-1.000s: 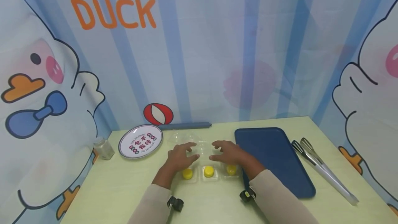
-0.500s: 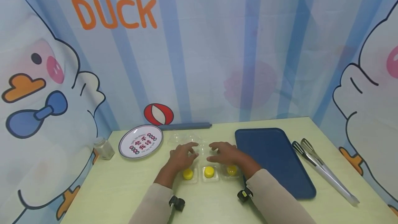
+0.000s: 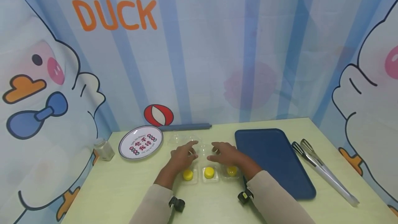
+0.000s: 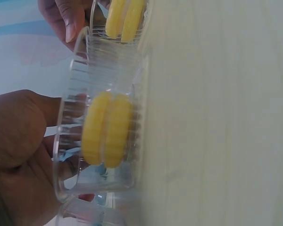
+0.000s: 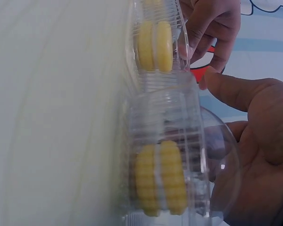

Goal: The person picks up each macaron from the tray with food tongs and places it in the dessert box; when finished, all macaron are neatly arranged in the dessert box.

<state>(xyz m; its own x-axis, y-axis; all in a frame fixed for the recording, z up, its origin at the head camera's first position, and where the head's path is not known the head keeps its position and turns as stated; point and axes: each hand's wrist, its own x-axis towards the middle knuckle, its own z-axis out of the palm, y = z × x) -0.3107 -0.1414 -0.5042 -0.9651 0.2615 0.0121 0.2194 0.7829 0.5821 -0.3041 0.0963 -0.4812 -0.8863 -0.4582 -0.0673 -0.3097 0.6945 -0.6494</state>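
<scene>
Three clear plastic boxes stand in a row, each holding a yellow macaron: the left macaron [image 3: 188, 174], the middle macaron [image 3: 209, 172] and the right macaron [image 3: 231, 171]. A clear dome [image 5: 226, 162] shows by the right box in the right wrist view. Just behind the row, my left hand [image 3: 181, 156] and right hand [image 3: 228, 154] face each other, thumbs apart from the bent fingers. Between them is a clear plastic piece [image 3: 204, 149]; whether the fingertips touch it cannot be told. Plastic partly covers the left fingers [image 4: 74, 106] in the left wrist view.
More clear plastic lids [image 3: 186, 137] lie behind the left hand. Farther left are a printed plate [image 3: 141, 142] and a glass shaker [image 3: 104, 149]. A dark blue tray [image 3: 273, 161] and metal tongs [image 3: 326, 174] lie right. A blue-grey rod [image 3: 186, 126] lies along the back edge.
My hands first come slightly closer together; then the right fingers draw back a little. The macarons and boxes stay where they were.
</scene>
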